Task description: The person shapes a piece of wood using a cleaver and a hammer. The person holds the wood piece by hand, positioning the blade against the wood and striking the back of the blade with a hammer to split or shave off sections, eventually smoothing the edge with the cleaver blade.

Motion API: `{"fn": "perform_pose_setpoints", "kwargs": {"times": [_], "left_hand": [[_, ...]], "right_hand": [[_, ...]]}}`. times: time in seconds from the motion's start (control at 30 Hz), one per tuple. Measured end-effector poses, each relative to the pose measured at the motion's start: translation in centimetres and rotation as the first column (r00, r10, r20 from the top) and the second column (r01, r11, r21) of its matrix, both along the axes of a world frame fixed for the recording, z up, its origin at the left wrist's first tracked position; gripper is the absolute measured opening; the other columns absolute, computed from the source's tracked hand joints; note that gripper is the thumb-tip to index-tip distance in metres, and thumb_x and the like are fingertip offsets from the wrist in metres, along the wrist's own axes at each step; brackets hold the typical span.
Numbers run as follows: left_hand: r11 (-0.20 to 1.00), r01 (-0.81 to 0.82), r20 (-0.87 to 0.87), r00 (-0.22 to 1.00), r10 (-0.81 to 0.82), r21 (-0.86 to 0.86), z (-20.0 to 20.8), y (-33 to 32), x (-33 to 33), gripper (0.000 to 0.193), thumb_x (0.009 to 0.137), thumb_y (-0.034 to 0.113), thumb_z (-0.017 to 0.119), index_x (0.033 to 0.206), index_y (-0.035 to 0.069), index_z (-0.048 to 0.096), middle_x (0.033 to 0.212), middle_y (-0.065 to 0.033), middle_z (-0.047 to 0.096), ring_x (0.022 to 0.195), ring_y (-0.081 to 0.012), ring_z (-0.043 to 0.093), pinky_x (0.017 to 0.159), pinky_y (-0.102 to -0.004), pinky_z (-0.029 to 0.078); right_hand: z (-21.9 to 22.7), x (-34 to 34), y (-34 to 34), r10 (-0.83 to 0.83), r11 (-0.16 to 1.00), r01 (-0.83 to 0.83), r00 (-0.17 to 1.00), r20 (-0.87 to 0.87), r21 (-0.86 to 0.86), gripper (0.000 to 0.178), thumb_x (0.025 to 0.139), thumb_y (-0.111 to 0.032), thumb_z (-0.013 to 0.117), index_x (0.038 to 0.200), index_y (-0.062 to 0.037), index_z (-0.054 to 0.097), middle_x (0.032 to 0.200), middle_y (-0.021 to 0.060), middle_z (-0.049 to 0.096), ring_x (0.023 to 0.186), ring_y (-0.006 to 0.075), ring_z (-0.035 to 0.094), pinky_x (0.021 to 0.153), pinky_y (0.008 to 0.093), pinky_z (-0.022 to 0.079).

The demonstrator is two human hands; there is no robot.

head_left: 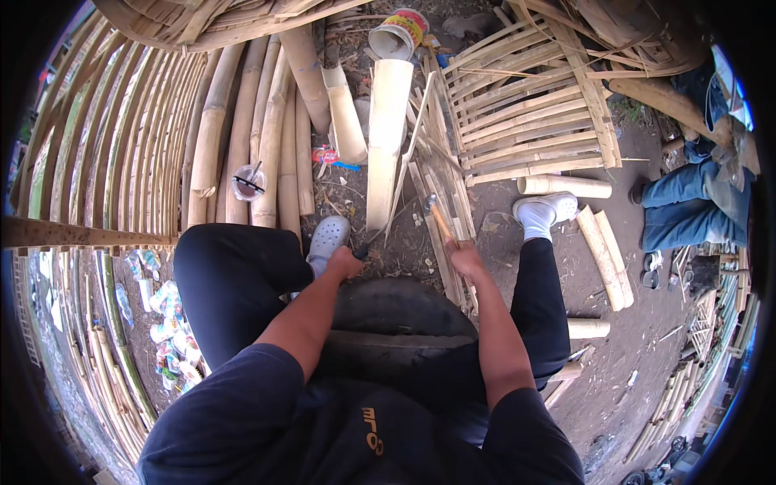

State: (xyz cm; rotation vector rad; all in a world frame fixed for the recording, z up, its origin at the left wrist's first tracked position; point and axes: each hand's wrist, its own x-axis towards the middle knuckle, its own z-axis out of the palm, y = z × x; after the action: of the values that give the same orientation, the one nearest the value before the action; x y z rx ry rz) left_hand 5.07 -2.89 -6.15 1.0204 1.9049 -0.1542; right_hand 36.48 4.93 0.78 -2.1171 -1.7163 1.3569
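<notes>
My left hand point(346, 263) is closed round the dark handle of a knife point(363, 250). What seems to be its thin, dark blade points toward the lower end of a wide split bamboo piece point(388, 145). I cannot tell whether the blade touches the bamboo. My right hand point(466, 260) grips the wooden handle of a hammer point(440, 218), whose small metal head is up and away from me. Beneath the hammer lie long, narrow bamboo strips point(440, 153). A second, shorter curved bamboo piece point(345, 117) leans just left of the wide one.
Several bamboo poles point(239, 137) lie at the left, with a plastic cup point(248, 183) on them. Slatted bamboo panels stand at left point(105, 121) and far right point(529, 101). A white bucket point(396, 36) is at the back. Another person's jeans point(695, 198) show at right.
</notes>
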Motion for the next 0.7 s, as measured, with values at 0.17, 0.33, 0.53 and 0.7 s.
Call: {"fn": "perform_pose_setpoints", "kwargs": {"times": [0.17,0.33,0.53,0.7], "left_hand": [[0.998,-0.007,0.005,1.000,0.007,0.070,-0.6,-1.1,-0.6,0.050,0.068,0.032,0.071,0.103,-0.004,0.066,0.109,-0.0243,0.065,0.105,-0.0362,0.062,0.089,-0.0411,0.050],[0.997,0.040,0.038,0.998,-0.042,0.064,-0.3,-0.4,0.2,0.047,0.067,0.030,0.069,0.100,-0.003,0.067,0.107,-0.0251,0.065,0.103,-0.0367,0.063,0.088,-0.0419,0.050],[0.987,0.050,-0.023,0.999,-0.048,0.150,-1.3,-1.5,-0.2,0.040,0.068,0.027,0.068,0.097,0.000,0.069,0.103,-0.0231,0.067,0.097,-0.0363,0.065,0.087,-0.0421,0.050],[0.992,0.029,-0.017,0.999,-0.027,0.120,-1.8,-3.4,-0.8,0.034,0.069,0.025,0.068,0.095,0.003,0.070,0.098,-0.0227,0.068,0.095,-0.0353,0.066,0.086,-0.0420,0.051]], "right_hand": [[6.6,-3.9,2.6,0.060,0.963,-0.038,0.996,-0.073,0.266,0.055,0.096,-0.048,0.049,0.080,0.0044,0.060,0.068,0.0194,0.059,0.064,0.0280,0.059,0.063,0.0418,0.045],[6.4,-4.7,3.3,-0.108,0.913,0.252,0.907,-0.408,0.320,0.046,0.095,-0.041,0.055,0.080,0.0024,0.060,0.058,0.0070,0.052,0.056,0.0144,0.044,0.054,0.0333,0.039],[8.4,-8.4,1.4,-0.296,0.872,0.470,0.728,-0.618,0.136,0.034,0.088,-0.031,0.070,0.089,0.0015,0.062,0.059,-0.0029,0.052,0.047,0.0052,0.040,0.042,0.0251,0.031],[10.8,-9.3,2.4,-0.313,0.832,0.535,0.673,-0.670,0.148,0.046,0.084,-0.024,0.075,0.116,0.0043,0.057,0.059,-0.0043,0.050,0.040,0.0037,0.037,0.036,0.0240,0.027]]}}
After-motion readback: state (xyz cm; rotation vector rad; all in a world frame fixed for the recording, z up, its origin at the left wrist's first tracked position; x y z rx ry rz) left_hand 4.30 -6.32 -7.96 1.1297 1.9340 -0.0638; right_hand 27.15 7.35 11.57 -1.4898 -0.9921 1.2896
